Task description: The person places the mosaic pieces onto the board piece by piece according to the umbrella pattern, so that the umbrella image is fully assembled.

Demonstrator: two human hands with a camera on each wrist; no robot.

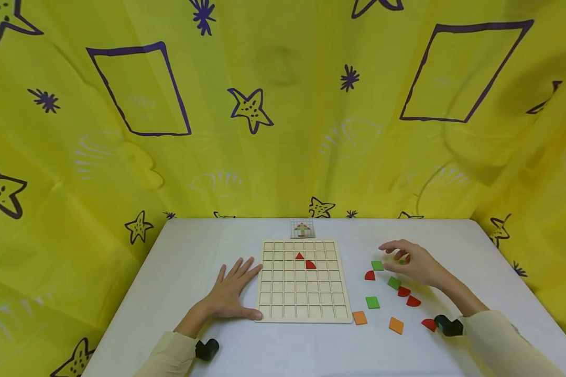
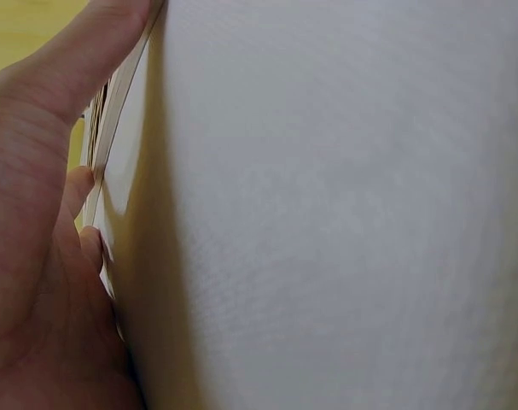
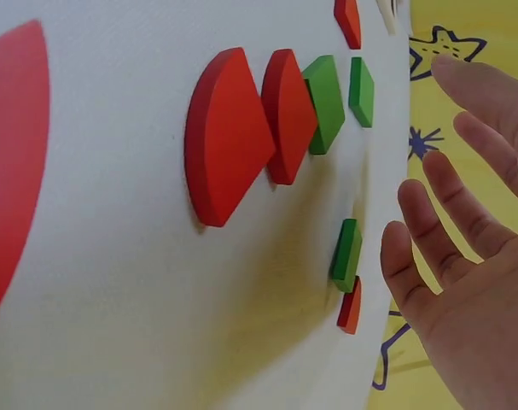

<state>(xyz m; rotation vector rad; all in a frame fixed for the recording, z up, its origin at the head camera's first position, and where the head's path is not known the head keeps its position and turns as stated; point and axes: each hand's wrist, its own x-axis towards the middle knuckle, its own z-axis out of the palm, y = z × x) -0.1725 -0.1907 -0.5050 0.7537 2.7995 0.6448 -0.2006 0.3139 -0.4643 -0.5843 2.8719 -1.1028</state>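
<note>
A pale wooden grid board [image 1: 302,286] lies on the table. On it are a red triangle [image 1: 299,256] and a red quarter circle [image 1: 311,265]. My left hand [image 1: 228,296] rests at the board's left edge, fingers spread, thumb near the lower corner; the left wrist view shows the thumb [image 2: 88,51] against the board's side. Over the loose pieces at the right hovers my right hand [image 1: 415,263], fingers loosely bent and nothing between them. Nearest it are a green square [image 1: 377,265] and a red quarter circle [image 1: 370,275]. Its fingers partly cover another green and red piece.
More loose pieces lie right of the board: green squares [image 1: 372,302], orange squares [image 1: 396,325] and red quarter circles [image 1: 413,301]. A small pattern card [image 1: 294,234] sits behind the board. Yellow patterned curtain [image 1: 283,157] encloses the white table [image 1: 207,235] at back and sides.
</note>
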